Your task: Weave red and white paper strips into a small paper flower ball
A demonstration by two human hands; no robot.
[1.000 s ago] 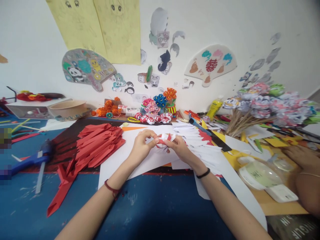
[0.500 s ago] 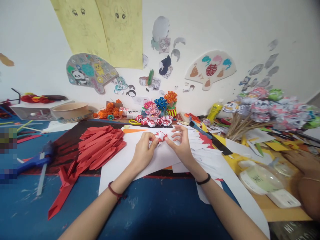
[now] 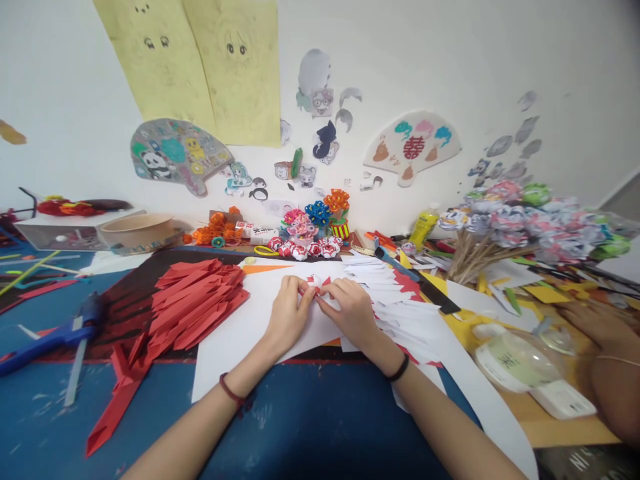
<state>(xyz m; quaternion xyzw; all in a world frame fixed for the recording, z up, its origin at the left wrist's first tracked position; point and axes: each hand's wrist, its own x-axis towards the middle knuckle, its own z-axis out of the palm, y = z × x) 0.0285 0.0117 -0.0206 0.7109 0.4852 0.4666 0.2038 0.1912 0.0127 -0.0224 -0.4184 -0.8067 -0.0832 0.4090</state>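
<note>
A small red-and-white folded paper flower [image 3: 317,283] is pinched between both hands above a white sheet [image 3: 260,307]. My left hand [image 3: 290,313] grips its left side, thumb and fingers closed. From the right, my right hand [image 3: 350,308] pinches the flower too, its fingers curled and partly hiding it. Left of the hands lies a pile of folded red paper strips [image 3: 195,300]. Folded white paper strips [image 3: 400,307] are spread to the right. Several finished red-and-white paper flowers [image 3: 310,249] sit just behind the hands.
A blue glue gun [image 3: 75,333] lies at the left. Paper flowers on sticks [image 3: 515,220] rest at the back right. A clear plastic bottle [image 3: 510,360] lies on the right, near another person's arm [image 3: 610,340]. A yellow bottle [image 3: 424,227] leans against the wall.
My right hand's spread fingers have curled in and drawn closer to my left hand around the flower. The whole view has shifted slightly.
</note>
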